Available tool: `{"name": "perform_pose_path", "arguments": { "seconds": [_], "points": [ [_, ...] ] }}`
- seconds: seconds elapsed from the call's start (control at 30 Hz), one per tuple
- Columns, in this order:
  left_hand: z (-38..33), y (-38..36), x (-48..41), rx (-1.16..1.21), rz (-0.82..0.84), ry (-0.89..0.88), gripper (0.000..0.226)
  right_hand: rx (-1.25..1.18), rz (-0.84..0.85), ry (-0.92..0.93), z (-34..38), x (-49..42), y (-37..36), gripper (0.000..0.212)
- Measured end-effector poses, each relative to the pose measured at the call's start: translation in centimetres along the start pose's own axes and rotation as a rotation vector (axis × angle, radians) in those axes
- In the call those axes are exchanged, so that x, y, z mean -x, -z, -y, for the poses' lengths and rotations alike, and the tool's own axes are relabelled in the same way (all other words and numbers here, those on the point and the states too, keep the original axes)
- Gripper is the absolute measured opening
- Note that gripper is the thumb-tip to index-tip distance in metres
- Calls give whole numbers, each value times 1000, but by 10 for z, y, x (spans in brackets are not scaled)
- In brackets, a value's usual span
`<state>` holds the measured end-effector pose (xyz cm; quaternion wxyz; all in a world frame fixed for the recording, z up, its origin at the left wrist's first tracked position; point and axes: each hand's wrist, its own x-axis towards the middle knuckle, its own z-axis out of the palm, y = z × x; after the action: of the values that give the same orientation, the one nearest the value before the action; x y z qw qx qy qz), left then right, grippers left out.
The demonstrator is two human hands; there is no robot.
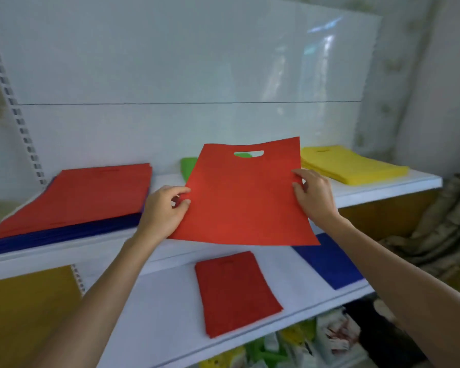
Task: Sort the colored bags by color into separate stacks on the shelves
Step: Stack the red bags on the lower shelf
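Red bag [246, 200] being clamped at both edges by fingers [299, 173] of left hand [162, 211] and right hand [314, 197], red stack [237, 293] and blue stack [329, 261] seemingly forming, mixed pile [77, 195] awaiting sorting.

head view, looking down, close to shelves [388, 191]

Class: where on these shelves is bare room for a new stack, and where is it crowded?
Lower shelf: bare left of the red stack, and between it and the blue bag. Upper shelf is crowded: mixed pile, green bags, yellow stack.
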<state>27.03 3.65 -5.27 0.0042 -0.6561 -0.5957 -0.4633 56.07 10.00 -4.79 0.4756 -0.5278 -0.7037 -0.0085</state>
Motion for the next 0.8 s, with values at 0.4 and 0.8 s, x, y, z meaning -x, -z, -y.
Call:
{"name": "perform_pose_path", "arguments": {
  "seconds": [0.4, 0.8],
  "points": [
    [-80, -195, 130, 156, 395, 19, 25, 200, 71, -374, -186, 159, 99, 25],
    [40, -289, 200, 191, 407, 299, 16, 213, 250, -406, -256, 207, -43, 27]
  ]
}}
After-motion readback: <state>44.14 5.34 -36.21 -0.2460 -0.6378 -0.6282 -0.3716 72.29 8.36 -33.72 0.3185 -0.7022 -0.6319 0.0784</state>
